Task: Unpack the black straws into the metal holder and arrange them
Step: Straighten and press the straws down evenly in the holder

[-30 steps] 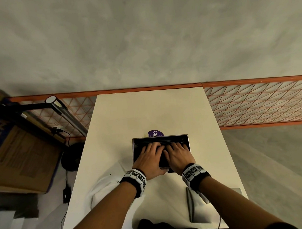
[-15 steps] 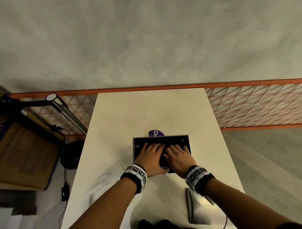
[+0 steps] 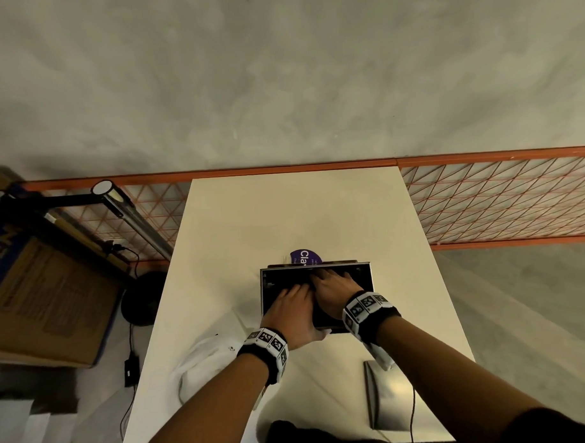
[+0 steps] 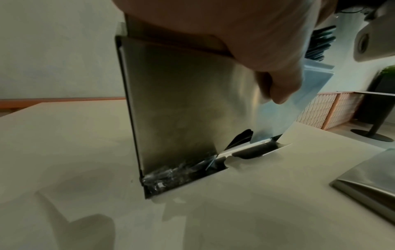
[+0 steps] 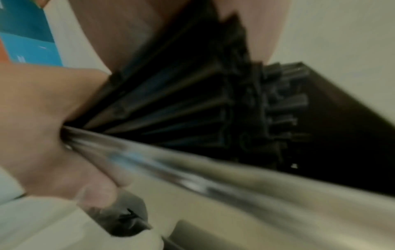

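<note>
The metal holder (image 3: 366,275) stands open-topped in the middle of the white table (image 3: 284,215), filled with black straws (image 3: 276,283). My left hand (image 3: 287,309) grips the holder's near wall (image 4: 175,104), thumb on the outside and fingers over the rim. My right hand (image 3: 333,286) reaches further in, its fingers lying on the straws (image 5: 192,101) near the far wall. The right wrist view is blurred and shows the straw ends fanned below the holder's rim (image 5: 235,169). A clear plastic film (image 4: 278,115) hangs against the holder's front by my left thumb.
A purple-labelled pack (image 3: 304,257) lies just behind the holder. A white plastic bag (image 3: 203,360) sits near left, a flat metal plate (image 3: 387,397) near right. Orange mesh railing (image 3: 499,207) borders the table; a lamp (image 3: 118,201) and a cardboard box (image 3: 45,296) stand left.
Both hands lay side by side on the straws before. My left hand has drawn back to grip the near wall, and my right hand has slid forward and left over the straws.
</note>
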The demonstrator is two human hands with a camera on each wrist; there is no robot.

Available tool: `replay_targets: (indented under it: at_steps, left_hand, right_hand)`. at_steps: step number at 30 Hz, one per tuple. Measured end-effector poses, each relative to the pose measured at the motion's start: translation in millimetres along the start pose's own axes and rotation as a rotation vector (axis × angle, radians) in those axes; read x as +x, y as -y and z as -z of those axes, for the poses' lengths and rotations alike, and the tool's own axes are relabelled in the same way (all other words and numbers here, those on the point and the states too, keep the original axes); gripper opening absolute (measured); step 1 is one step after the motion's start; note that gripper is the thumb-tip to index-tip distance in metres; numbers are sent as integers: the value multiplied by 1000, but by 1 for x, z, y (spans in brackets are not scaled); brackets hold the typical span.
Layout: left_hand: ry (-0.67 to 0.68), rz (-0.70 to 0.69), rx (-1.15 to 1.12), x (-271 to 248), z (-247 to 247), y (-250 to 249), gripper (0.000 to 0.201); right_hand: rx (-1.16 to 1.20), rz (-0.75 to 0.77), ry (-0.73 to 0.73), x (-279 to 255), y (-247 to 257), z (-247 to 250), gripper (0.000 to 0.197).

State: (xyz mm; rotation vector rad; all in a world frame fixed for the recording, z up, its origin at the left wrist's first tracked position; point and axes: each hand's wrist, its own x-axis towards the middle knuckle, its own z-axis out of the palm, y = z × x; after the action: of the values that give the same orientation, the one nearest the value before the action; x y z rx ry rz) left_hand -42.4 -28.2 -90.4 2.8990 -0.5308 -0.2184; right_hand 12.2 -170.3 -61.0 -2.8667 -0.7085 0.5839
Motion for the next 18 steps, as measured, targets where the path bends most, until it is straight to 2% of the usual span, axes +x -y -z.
replay_targets:
  at_steps: [12, 18]
  left_hand:
    - [2, 10, -14, -1, 0, 1, 81]
    - [6, -9, 6, -5, -2, -1, 81]
  right_hand:
    - [76, -122, 120, 16, -9, -2, 46]
    - [73, -109, 83, 15, -13, -9, 49]
